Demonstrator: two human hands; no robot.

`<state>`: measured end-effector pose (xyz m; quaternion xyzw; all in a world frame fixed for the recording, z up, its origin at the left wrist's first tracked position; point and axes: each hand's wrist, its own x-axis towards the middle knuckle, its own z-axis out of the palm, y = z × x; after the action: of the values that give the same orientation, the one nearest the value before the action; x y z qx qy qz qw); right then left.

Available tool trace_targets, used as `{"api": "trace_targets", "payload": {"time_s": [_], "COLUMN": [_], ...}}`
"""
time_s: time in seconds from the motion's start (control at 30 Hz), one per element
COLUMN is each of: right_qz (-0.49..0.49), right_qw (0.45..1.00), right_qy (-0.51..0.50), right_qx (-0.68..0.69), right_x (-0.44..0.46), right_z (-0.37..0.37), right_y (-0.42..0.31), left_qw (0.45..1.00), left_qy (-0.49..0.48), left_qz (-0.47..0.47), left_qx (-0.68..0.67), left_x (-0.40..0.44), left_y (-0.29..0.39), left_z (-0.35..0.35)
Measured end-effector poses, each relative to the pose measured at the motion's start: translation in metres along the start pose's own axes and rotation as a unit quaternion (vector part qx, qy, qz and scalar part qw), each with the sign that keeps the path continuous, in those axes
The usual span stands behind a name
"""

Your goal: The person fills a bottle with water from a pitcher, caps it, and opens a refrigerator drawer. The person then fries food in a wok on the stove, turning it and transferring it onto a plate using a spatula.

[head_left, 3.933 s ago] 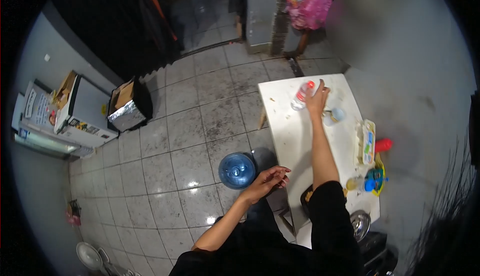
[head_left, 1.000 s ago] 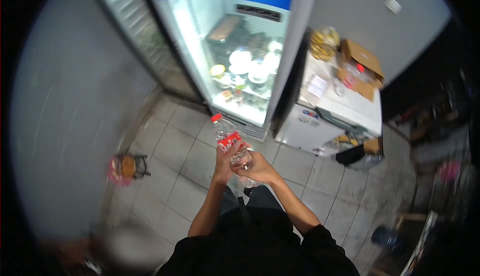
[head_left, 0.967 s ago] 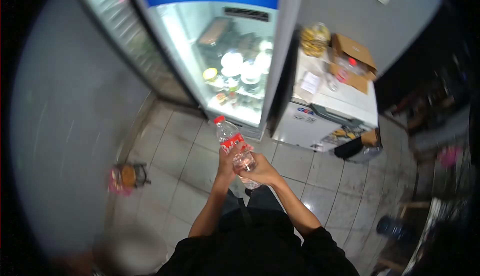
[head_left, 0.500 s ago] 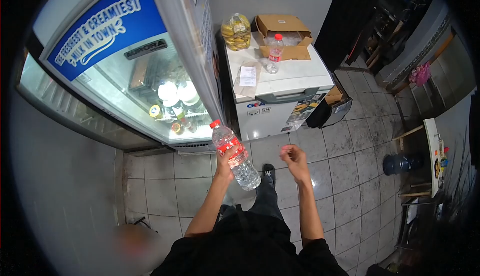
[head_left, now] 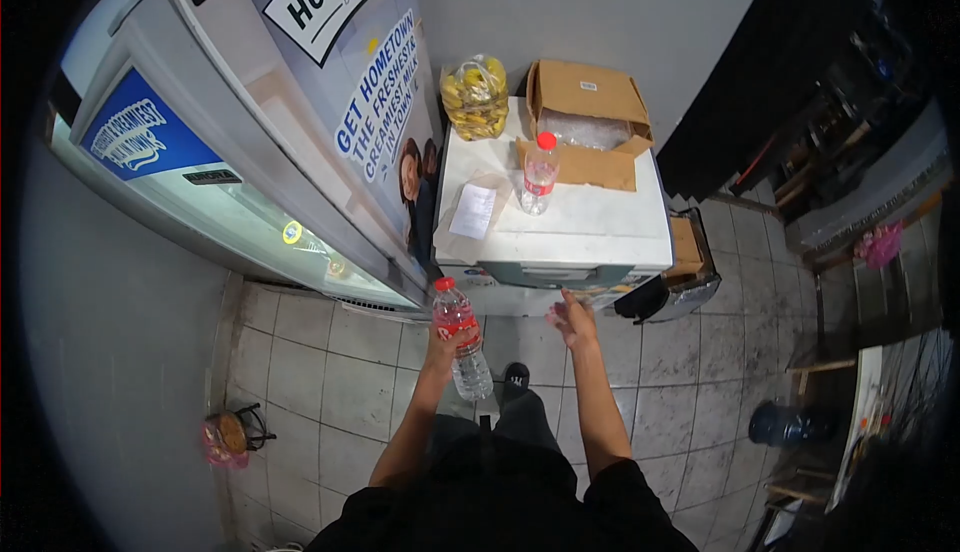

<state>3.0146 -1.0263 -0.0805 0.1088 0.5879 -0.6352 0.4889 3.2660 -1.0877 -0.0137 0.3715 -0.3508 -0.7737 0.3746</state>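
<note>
white freezer nearer, right hand beside handle

The clear, red-labelled bottle, its red cap on top, is held around the middle in the left grip, slightly tilted, above the floor.

Refrigerator side panel, above the left hand: "HOMETOWN DAIRY" and "GET HOMETOWN THE FRESHEST & CREAMIEST MILK IN TOWN". Blue front banner, farther up and left of that hand: "CREAMIEST" legible. Red label on the gripped bottle: lettering unclear.
</note>
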Motion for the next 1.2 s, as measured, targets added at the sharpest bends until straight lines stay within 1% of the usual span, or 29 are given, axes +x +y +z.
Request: {"api": "trace_targets", "payload": {"time_s": [0.03,0.1,0.13,0.2,0.27,0.3,0.37,0.4,0.43,0.5,0.57,0.7,0.77,0.8,0.83,0.9,0.97,1.0,1.1,1.17,1.2], "right_qz": [0.000,0.100,0.103,0.042,0.045,0.046,0.051,0.057,0.054,0.047,0.041,0.034,0.030,0.026,0.024,0.018,0.015,0.012,-0.006,-0.006,-0.006], "right_qw": [1.000,0.990,0.990,0.985,0.982,0.980,0.980,0.980,0.980,0.983,0.987,0.991,0.991,0.991,0.991,0.989,0.988,0.987,0.990,0.990,0.991], "right_qy": [-0.007,-0.004,-0.004,-0.052,-0.067,-0.079,-0.072,-0.064,-0.063,-0.022,0.001,0.035,0.039,0.042,0.043,-0.002,0.012,0.022,0.004,-0.004,-0.014], "right_qx": [-0.004,0.100,0.099,0.162,0.170,0.179,0.179,0.178,0.179,0.173,0.155,0.122,0.124,0.128,0.127,0.147,0.150,0.156,0.144,0.139,0.136], "right_x": [0.010,0.027,0.038,0.057,0.054,0.051,0.054,0.056,0.055,0.050,0.052,0.050,0.047,0.047,0.043,0.031,0.033,0.036,0.031,0.024,0.022], "right_z": [0.003,0.008,0.008,0.006,0.013,0.015,0.017,0.016,0.016,0.022,0.022,0.027,0.027,0.028,0.030,0.028,0.027,0.029,0.031,0.030,0.031], "right_y": [-0.003,0.001,0.006,0.015,0.009,0.007,0.007,0.007,0.003,0.003,0.007,0.001,0.001,-0.001,-0.005,-0.012,-0.009,-0.009,-0.015,-0.019,-0.022], "left_qw": [1.000,1.000,1.000,0.999,0.977,0.976,0.973,0.973,0.977,0.979,0.972,0.979,0.972,0.972,0.972,0.972,0.971,0.971,0.977,0.975,0.975], "left_qy": [0.003,0.008,0.011,0.017,0.033,0.033,0.001,0.000,0.003,0.004,0.010,0.022,0.023,0.023,0.019,0.013,-0.037,-0.036,-0.029,-0.017,-0.017], "left_qz": [-0.002,-0.005,0.007,0.015,0.052,0.051,0.037,0.037,0.016,-0.007,-0.024,-0.005,0.029,0.030,0.022,0.008,-0.014,-0.010,-0.019,0.028,0.025], "left_qx": [-0.007,-0.010,0.017,0.044,0.206,0.207,0.227,0.226,0.215,0.203,0.236,0.204,0.233,0.232,0.234,0.233,0.237,0.236,0.209,0.219,0.218], "left_x": [0.000,0.003,0.006,0.003,0.002,0.002,0.004,0.006,0.009,0.019,0.023,0.026,0.026,0.026,0.026,0.025,0.034,0.035,0.029,0.028,0.027], "left_y": [-0.002,-0.006,-0.010,-0.011,-0.003,-0.001,-0.001,-0.004,-0.008,-0.015,-0.018,-0.022,-0.020,-0.018,-0.013,-0.015,-0.018,-0.019,-0.012,-0.010,-0.010], "left_z": [0.005,0.009,0.008,0.008,0.010,0.008,0.002,-0.002,-0.003,-0.010,-0.012,-0.006,-0.004,-0.005,-0.002,-0.004,-0.010,-0.011,-0.002,0.001,0.001]}}
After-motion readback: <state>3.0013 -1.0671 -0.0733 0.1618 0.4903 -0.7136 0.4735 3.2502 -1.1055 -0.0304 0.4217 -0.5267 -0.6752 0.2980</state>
